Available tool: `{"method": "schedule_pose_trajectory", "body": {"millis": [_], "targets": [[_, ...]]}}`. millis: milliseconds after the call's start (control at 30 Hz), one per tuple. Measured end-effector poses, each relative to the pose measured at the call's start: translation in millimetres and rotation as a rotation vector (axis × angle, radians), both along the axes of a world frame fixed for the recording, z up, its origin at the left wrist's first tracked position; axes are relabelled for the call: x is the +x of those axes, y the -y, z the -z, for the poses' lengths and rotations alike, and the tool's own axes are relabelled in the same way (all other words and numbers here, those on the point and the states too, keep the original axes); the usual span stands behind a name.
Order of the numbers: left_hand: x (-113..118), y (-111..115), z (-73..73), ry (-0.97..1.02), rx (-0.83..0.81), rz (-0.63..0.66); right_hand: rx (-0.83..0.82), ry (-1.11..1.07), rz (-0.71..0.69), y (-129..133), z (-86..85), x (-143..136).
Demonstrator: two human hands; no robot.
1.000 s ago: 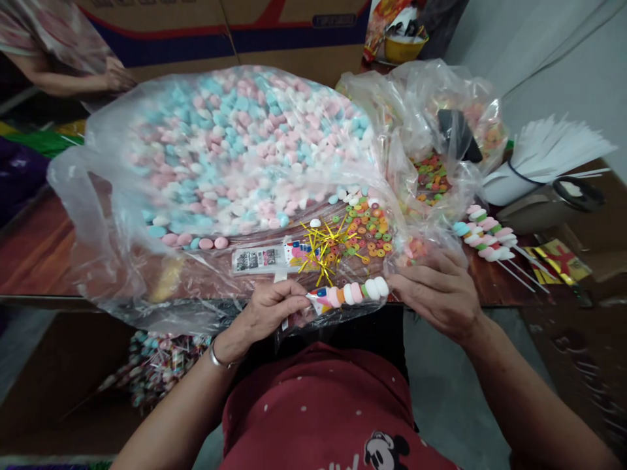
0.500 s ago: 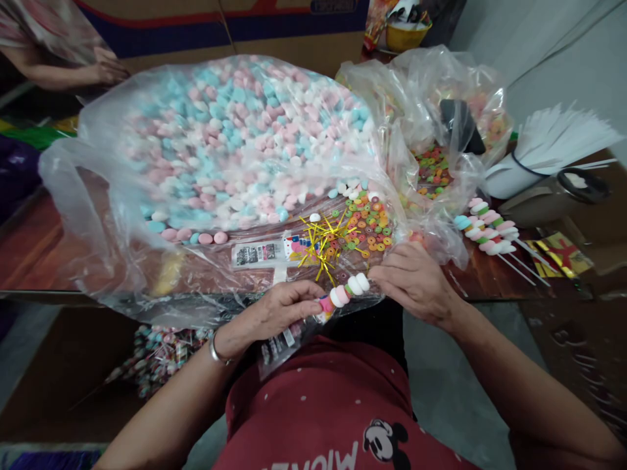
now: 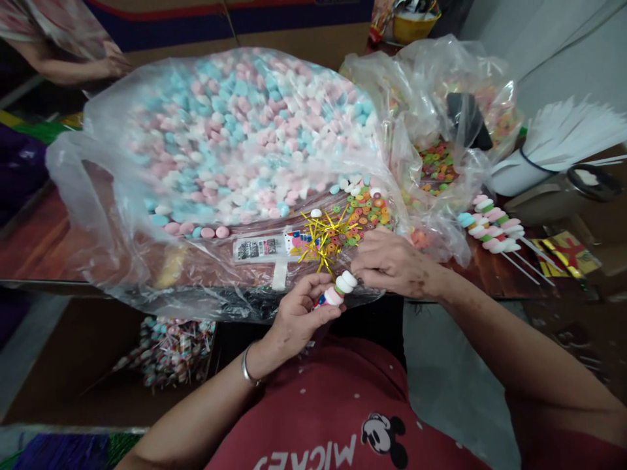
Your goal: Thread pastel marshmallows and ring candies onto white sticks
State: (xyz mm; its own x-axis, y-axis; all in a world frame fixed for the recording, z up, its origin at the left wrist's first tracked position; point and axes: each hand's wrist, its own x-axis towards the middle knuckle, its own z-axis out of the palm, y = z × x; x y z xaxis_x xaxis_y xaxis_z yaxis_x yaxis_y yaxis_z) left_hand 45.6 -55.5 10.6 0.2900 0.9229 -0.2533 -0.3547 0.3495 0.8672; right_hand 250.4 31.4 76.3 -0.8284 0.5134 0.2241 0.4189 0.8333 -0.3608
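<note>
My left hand (image 3: 302,313) is wrapped round a candy skewer (image 3: 345,282) of white and pink candies, with a small green piece between them. A printed plastic bag sits around its lower part, mostly covered by my fingers. Just right of the skewer's white tip, my right hand (image 3: 392,263) has its fingers curled together; what they pinch, if anything, is hidden. Beyond the hands lie gold twist ties (image 3: 326,235), a flat printed bag (image 3: 262,249) and loose ring candies (image 3: 369,212).
A big clear bag (image 3: 102,98) of pink, blue and white candies covers the table's middle. Finished-looking skewers (image 3: 494,225) lie at right, beside a container of white sticks (image 3: 571,140). Below left, a carton (image 3: 59,365) holds many skewers. Another person's hand (image 3: 115,62) shows at upper left.
My left hand has turned more upright and shifted right with the skewer, covering more of it. My right hand has moved left and slightly up, toward the ring candies.
</note>
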Motion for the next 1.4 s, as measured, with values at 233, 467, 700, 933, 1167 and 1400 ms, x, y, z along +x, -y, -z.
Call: {"method": "schedule_pose_trajectory", "body": {"millis": [233,467,700,933,1167,1400], "targets": [[-3.8,11.9,-7.6,0.006,-0.085,0.107,0.048,0.086,-0.07,-3.9,-7.9,-13.0],[-22.1,21.6,-12.0,-0.265,-0.143,0.308,0.07,0.15,-0.158,-5.8,-12.8,-24.3],[-23.0,20.4,-5.0,-0.281,-0.125,0.286,0.072,0.099,-0.211,-4.9,-9.0,-29.6],[-19.9,18.9,-0.3,-0.483,0.137,0.086,-0.052,0.089,-0.092,6.2,-4.7,-23.5],[-22.8,17.1,0.7,-0.639,0.249,0.08,0.02,0.117,-0.118,4.9,-7.6,-21.5],[-26.8,15.1,5.6,-0.721,0.345,-0.004,0.042,0.123,-0.095,4.2,-9.0,-19.8]]}}
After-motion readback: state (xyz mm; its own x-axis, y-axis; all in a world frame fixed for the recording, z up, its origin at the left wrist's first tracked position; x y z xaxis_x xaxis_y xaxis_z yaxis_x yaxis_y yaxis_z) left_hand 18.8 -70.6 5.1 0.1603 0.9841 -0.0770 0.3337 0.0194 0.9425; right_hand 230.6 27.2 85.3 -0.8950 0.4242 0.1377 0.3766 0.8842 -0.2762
